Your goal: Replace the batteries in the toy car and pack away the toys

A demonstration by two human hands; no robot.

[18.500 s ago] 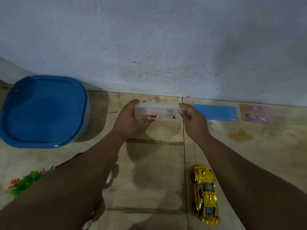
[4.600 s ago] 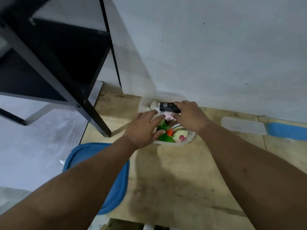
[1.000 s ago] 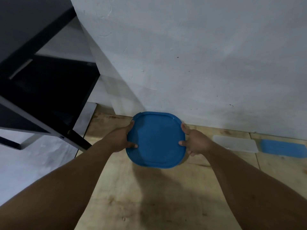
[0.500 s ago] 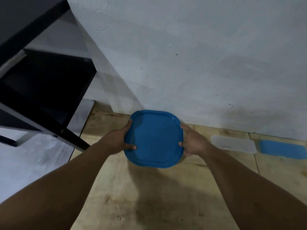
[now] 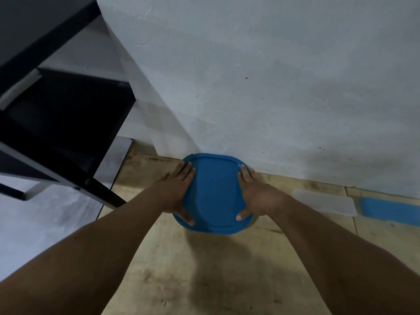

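Between both hands [image 5: 176,192] [image 5: 256,196]: blue lid [image 5: 214,194], flat palms pressing edges.

— Where are your hands?

— My left hand [image 5: 176,192] lies flat on the left side of the lid [image 5: 214,193], my right hand [image 5: 255,195] flat on its right side.

— And around it?

— The wall [image 5: 272,87] stands just behind it. A flat case [image 5: 325,202] lies on the floor [image 5: 204,280] to the right, a second lid [image 5: 391,213] beyond that. A shelf frame [image 5: 56,123] stands to the left.

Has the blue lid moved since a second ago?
Yes. The blue lid went from held up in front of the wall down to the floor, both hands pressing it.
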